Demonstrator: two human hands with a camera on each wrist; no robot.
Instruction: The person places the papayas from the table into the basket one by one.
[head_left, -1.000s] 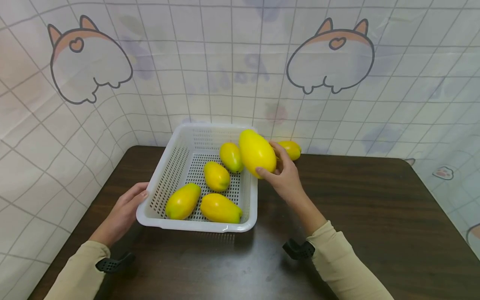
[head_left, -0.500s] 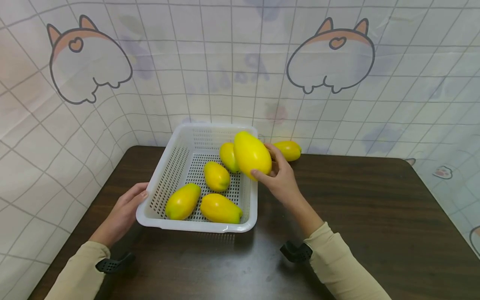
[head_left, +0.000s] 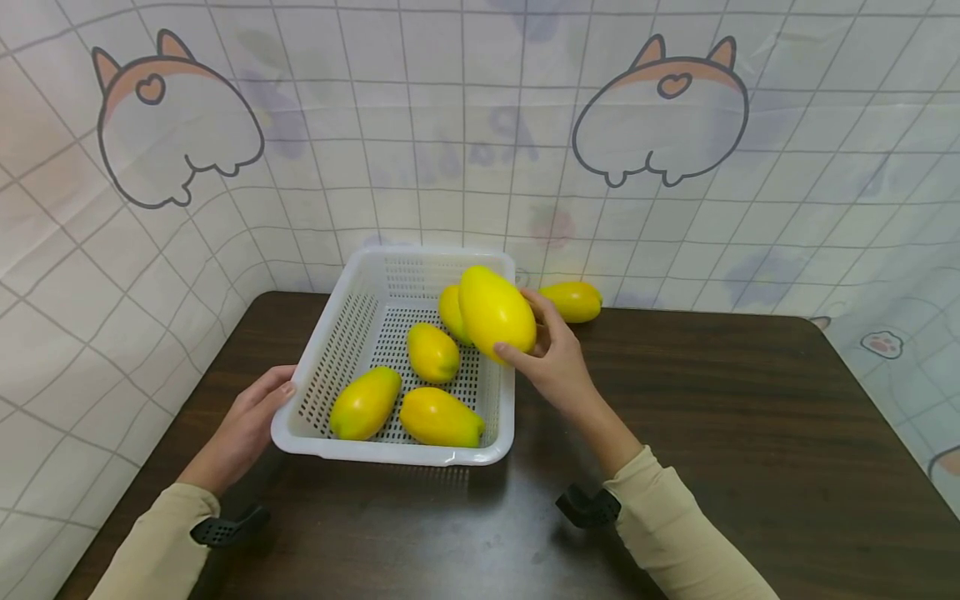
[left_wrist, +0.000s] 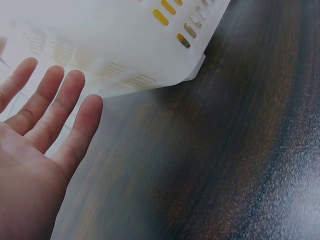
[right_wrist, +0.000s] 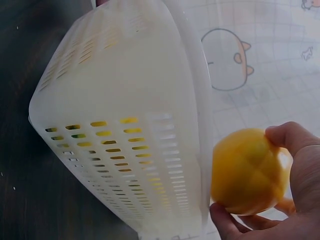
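Note:
In the head view a white plastic basket [head_left: 392, 452] stands at the left of the table, with several yellow-green papayas [head_left: 366, 404] inside. My right hand [head_left: 557, 354] grips a yellow papaya [head_left: 497, 312] from its right side, above the basket's right rim. This papaya partly covers another one lying in the basket's far right corner. In the right wrist view the held papaya [right_wrist: 250, 172] is between thumb and fingers, at the rim. My left hand [head_left: 240, 433] rests against the basket's left side; the left wrist view shows its fingers [left_wrist: 60, 97] mostly straight beside the wall.
One more papaya [head_left: 573, 302] lies on the dark wooden table [head_left: 712, 417] behind the right hand, near the far edge. A white grid-patterned cloth [head_left: 465, 125] hangs behind the table and along its sides.
My right hand has moved slightly left and down with the papaya, bringing it further over the basket. The left hand and basket have hardly moved.

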